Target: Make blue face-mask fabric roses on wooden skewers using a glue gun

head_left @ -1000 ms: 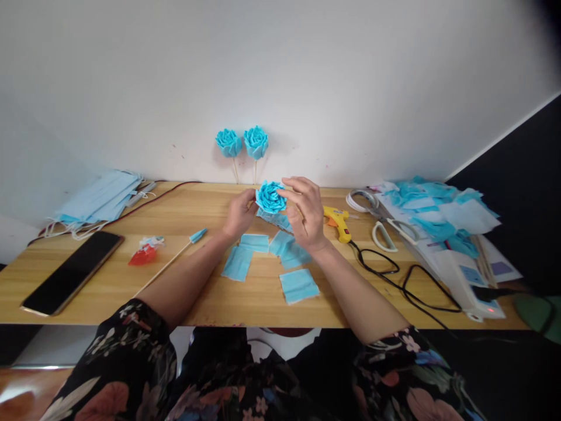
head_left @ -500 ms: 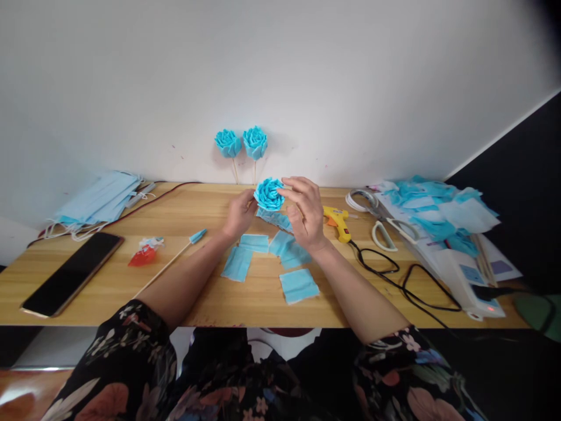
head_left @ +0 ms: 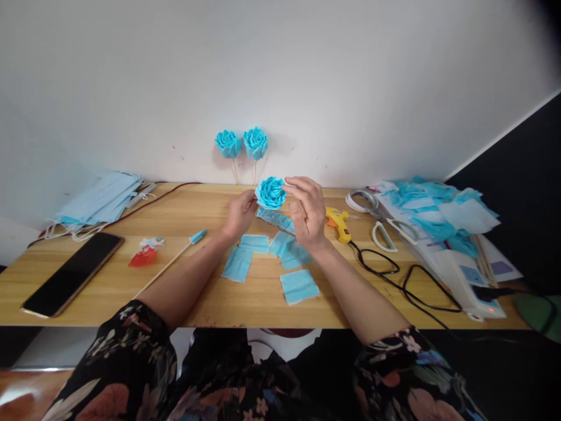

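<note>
the left hand (head_left: pixel 240 214) is closed around the base of a blue rose (head_left: pixel 270 193), holding it up just above the far middle of the wooden bench (head_left: pixel 184 280). the right hand (head_left: pixel 307 211) is partly curled, with its fingertips (head_left: pixel 290 188) touching the rose's outer petals on the right side; it pinches at the edge rather than wrapping the whole flower. a strip of blue cloth (head_left: pixel 277 219) hangs from under the rose between the two hands.

on the bench just below the hands lie several blue squares (head_left: pixel 298 285), some overlapping, one set apart nearer the front edge. two finished roses (head_left: pixel 241 143) on sticks stand upright against the wall behind the hands. a yellow glue gun (head_left: pixel 338 222) lies just right of the right hand, its black cord (head_left: pixel 394 275) trailing toward the right. a thin stick (head_left: pixel 169 264) with a blue tip lies left of the left hand, with a red wrapper (head_left: pixel 144 254) beside it and a phone (head_left: pixel 72 273) further left. face masks (head_left: pixel 99 202) are piled at the far left, and scissors (head_left: pixel 385 231) and blue scraps (head_left: pixel 438 207) sit at the right.
</note>
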`<state>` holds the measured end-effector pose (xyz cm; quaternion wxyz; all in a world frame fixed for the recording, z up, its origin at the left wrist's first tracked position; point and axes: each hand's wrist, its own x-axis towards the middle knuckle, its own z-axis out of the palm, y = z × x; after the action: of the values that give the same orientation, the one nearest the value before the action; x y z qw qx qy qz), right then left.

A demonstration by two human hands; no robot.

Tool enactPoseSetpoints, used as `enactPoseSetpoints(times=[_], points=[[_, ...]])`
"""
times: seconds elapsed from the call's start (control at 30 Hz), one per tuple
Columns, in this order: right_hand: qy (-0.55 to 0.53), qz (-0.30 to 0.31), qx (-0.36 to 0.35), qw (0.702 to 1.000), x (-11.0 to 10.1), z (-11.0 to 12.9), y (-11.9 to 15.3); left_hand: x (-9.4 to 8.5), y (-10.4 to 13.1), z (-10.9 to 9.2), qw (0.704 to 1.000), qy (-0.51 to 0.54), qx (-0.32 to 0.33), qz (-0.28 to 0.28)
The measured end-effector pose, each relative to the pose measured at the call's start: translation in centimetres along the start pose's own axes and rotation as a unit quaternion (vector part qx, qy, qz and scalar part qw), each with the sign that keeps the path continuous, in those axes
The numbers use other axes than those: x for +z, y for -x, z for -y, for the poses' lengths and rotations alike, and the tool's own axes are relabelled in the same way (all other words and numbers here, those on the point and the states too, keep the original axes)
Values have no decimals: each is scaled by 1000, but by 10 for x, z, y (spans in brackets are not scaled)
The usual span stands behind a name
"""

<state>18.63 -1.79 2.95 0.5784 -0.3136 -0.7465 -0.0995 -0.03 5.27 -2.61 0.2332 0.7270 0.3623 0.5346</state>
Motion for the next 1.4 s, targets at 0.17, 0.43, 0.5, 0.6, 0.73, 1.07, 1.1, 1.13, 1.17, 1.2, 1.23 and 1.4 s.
enactPoseSetpoints(times=[0.17,0.43,0.5,0.6,0.73,1.07,1.1,1.13,1.17,1.2,1.23,1.4], points=[[-2,-5,-3,1000,0,-1,0,0,0,-1,1000,3,1,2],[-13,-4,7,1000,0,0,0,3,1,1,999,52,-2,-7],[-10,1,16,1000,-1,0,1,3,1,1,998,58,1,1],[-9,3,22,1000,-1,1,0,2,1,2,999,52,6,-3],[-13,-7,12,1000,-1,1,0,2,1,5,999,45,6,-12],[-19,-7,-1,1000,0,0,0,2,1,8,999,38,-3,-9],[-16,-5,-1,1000,0,0,0,2,1,8,999,39,-2,-6],[-14,-4,0,1000,0,0,0,3,1,8,999,39,-1,-3],[-12,-3,0,1000,0,0,0,3,1,8,999,38,0,-1],[-11,-3,0,1000,0,0,0,3,2,8,999,39,0,-1],[-10,-3,1,1000,0,0,0,3,2,7,999,40,1,0],[-3,6,19,1000,0,-1,1,3,2,7,999,35,3,7]])
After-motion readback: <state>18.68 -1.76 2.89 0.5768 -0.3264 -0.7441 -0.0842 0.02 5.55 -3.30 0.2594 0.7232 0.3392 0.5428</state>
